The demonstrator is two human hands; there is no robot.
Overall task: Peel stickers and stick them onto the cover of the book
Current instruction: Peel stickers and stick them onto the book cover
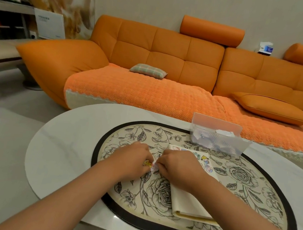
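Observation:
A cream-covered book (188,199) lies closed on a floral oval mat (244,179). Several small cartoon stickers (206,160) sit on its far end. My left hand (132,158) and my right hand (177,165) meet just left of the book, above the mat. Both pinch a small sticker (153,166) between their fingertips: a yellow part shows under my left fingers, a pale pink part between the two hands. My right wrist lies over the book's cover.
A clear plastic box (218,136) with paper scraps stands on the mat's far right edge. The mat rests on a white oval table (63,146). An orange sofa (172,64) with cushions runs behind the table.

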